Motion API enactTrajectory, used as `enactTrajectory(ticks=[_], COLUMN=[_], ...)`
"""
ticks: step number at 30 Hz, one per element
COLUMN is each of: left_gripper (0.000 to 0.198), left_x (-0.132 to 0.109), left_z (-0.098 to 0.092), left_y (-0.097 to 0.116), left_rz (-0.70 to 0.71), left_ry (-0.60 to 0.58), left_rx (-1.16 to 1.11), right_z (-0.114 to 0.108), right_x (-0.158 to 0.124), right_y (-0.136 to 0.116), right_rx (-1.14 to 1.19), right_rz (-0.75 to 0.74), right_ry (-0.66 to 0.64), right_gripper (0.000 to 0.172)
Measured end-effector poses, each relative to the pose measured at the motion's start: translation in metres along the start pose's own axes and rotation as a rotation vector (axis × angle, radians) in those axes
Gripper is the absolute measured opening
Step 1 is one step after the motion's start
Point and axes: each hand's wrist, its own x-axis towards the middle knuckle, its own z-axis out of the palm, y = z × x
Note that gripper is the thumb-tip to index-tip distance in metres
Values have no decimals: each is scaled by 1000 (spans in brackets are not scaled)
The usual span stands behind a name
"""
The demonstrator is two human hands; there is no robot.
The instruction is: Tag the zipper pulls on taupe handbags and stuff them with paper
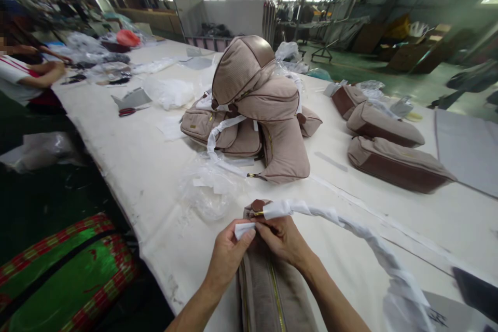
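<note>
A taupe fabric bag [260,290] with brass zippers lies lengthwise in front of me, its far end capped by a brown tab. My left hand [229,249] pinches a small piece of white paper [243,230] over that end. Close beside it, my right hand [282,236] has its fingers closed at the bag's end, near the brass hardware; what its fingertips grip is hidden. From there a strap wrapped in white paper [330,212] arcs away to the right and down across the table.
Several taupe bags [264,93] are piled ahead on the white table [151,187]. More bags [397,163] lie at right. Clear plastic [212,192] sits left of centre, scissors [130,111] farther off. A person [31,72] works at far left. A green plaid bag [66,275] stands below the table edge.
</note>
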Motion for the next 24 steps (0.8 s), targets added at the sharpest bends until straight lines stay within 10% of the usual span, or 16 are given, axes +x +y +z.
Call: enactTrajectory(ticks=[13, 24], left_gripper=[17, 2], left_x=[5, 9], left_z=[8, 0], left_y=[-8, -16], left_rz=[-86, 39], left_ry=[204, 205], left_rx=[-146, -24], right_z=[20, -2], right_x=[0, 14], right_y=[-4, -27], right_rx=[-190, -495], right_rz=[71, -1], right_ry=[95, -161], right_gripper=[21, 19])
